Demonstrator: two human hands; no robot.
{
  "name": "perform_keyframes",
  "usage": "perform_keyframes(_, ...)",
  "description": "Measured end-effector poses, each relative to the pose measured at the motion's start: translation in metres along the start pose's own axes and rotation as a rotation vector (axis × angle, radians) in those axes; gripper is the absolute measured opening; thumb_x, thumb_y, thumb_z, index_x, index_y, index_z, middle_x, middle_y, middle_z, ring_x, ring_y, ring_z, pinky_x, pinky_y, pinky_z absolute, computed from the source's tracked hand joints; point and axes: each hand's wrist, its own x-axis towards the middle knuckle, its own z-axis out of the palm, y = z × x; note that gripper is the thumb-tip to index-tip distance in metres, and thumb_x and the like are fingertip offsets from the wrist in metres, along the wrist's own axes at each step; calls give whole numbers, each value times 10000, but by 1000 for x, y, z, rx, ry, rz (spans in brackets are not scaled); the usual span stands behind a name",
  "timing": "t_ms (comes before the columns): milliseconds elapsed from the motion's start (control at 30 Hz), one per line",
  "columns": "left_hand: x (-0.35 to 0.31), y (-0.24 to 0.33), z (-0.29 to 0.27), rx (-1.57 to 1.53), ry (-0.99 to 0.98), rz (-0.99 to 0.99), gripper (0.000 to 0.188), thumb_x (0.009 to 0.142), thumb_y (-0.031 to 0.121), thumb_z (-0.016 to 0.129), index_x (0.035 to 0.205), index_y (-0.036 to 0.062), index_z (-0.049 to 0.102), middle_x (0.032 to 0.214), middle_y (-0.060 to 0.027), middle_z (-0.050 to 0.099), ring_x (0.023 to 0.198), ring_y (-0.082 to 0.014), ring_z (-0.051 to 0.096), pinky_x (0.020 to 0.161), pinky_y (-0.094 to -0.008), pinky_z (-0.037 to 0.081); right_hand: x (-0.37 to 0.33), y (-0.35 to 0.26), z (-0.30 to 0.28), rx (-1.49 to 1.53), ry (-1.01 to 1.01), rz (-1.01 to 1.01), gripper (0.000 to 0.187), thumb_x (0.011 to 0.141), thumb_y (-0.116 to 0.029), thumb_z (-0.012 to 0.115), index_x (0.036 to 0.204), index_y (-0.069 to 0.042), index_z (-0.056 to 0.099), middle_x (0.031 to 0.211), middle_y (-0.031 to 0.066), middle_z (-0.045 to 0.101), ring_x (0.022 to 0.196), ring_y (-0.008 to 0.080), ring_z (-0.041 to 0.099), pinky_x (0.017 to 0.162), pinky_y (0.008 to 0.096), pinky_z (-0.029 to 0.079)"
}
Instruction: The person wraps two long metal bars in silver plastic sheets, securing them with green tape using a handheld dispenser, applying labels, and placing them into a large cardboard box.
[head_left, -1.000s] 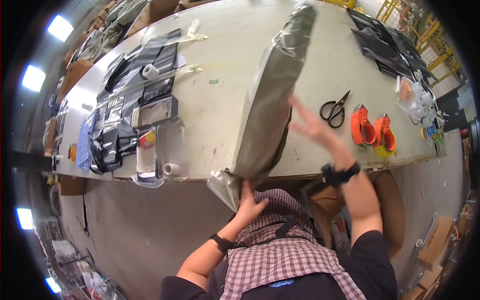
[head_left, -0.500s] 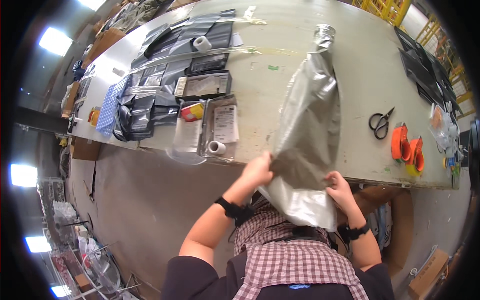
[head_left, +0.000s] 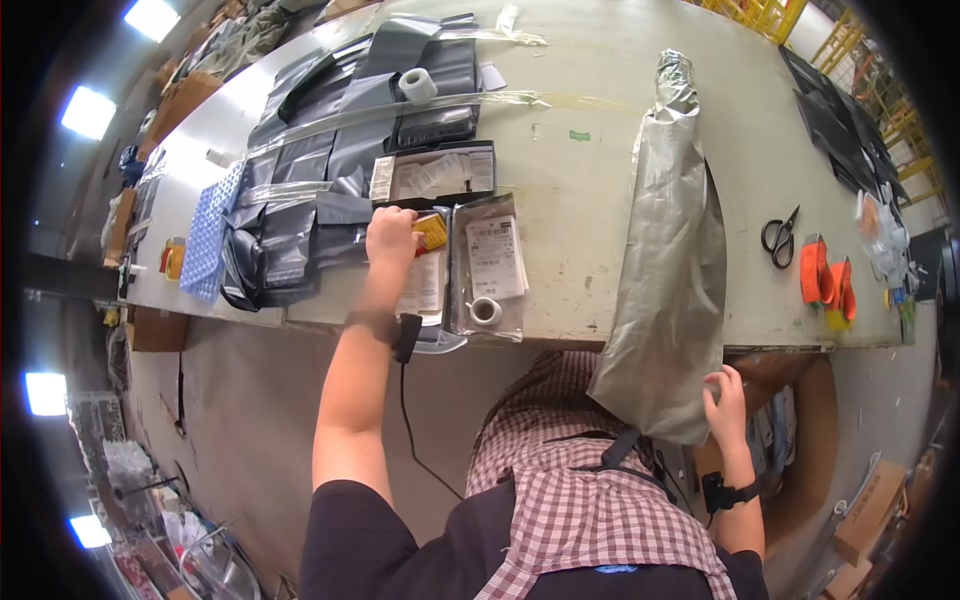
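Observation:
A long silver-grey foil bag (head_left: 665, 260) lies lengthwise over the table edge, its wide end hanging toward my lap. At its far end the crinkled foil neck (head_left: 676, 80) is gathered narrow. My right hand (head_left: 727, 405) is beside the bag's lower right edge, with thumb and fingers apart and slightly curled. My left hand (head_left: 391, 240) is over a clear tray, its curled fingers on the edge of a small red-and-yellow packet (head_left: 431, 232); the fingertips are partly hidden. Papers (head_left: 422, 285) lie in that tray below the packet.
A clear tray (head_left: 513, 325) holds labels and a small white roll (head_left: 485, 311). Behind stands a black box (head_left: 485, 150) with label strips. Black plastic bags (head_left: 300, 160) lie left; scissors (head_left: 780, 238) and orange tape dispensers (head_left: 815, 272) lie right. A dark cable (head_left: 408, 420) hangs from my left wrist.
My left hand has let go of the foil bag and moved left to the red-and-yellow packet. My right hand has loosened at the bag's edge. The bag lies straighter and flatter.

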Motion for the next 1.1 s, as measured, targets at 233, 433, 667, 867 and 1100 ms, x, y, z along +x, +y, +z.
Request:
perform_keyframes(233,11,-8,3,-69,-126,-39,243,581,93,777,746,73,600,855,-75,612,873,-268,571,743,-377,479,4,-37,-18,126,63,35,165,756,-2,579,920,-14,560,1101,140,528,1010,307,529,873,363,420)
perform_keyframes(433,9,-21,5,-222,-87,41,133,652,68,706,754,27,633,792,-116,629,793,-301,592,703,-375,471,5,-57,-21,187,141,12,119,778,4,553,896,-9,565,1063,127,556,952,286,558,833,340,441)
perform_keyframes(667,-19,-13,13,-136,209,259,294,728,69,633,1020,55,653,964,-69,600,843,-258,571,774,-345,479,-1,-70,-16,145,157,-39,100,769,4,561,869,-3,561,1038,134,569,964,295,555,846,349,436)
perform_keyframes(867,-12,-12,3,-93,119,235,352,715,83,662,1065,53,634,935,-89,610,858,-277,569,784,-363,466,0,-82,-18,159,195,-98,83,772,2,568,854,-7,566,985,134,590,929,297,569,834,354,440)
perform_keyframes(1100,14,-28,-7,-311,-189,43,378,657,67,713,1028,36,642,796,-130,659,722,-268,635,700,-343,502,-3,-100,-30,184,142,-131,79,768,7,579,847,-1,573,923,127,605,889,286,583,805,347,449)
